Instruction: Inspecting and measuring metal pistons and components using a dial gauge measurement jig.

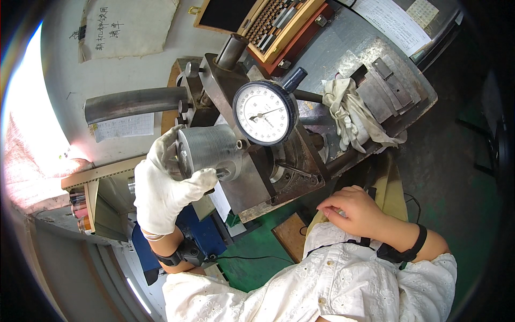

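A white glove covers my left hand (pixel 166 182), which grips a ribbed metal cylinder (pixel 206 150) at its near-left end, thumb below and fingers over the far side. The cylinder lies on its side against the steel block (pixel 244 188) of a measuring stand. Just right of it a round dial gauge (pixel 265 114) with a white face and dark rim is mounted on the stand. My right hand (pixel 348 208), bare, hovers in front of my body with fingers curled together and nothing seen in them.
A wooden case of gauge blocks (pixel 276 24) lies open behind the stand. White cloth gloves (pixel 351 112) rest on the metal table at right, beside flat steel blocks (pixel 389 88). Paper sheets (pixel 391 21) lie at the far right. A thick metal bar (pixel 134 104) juts left.
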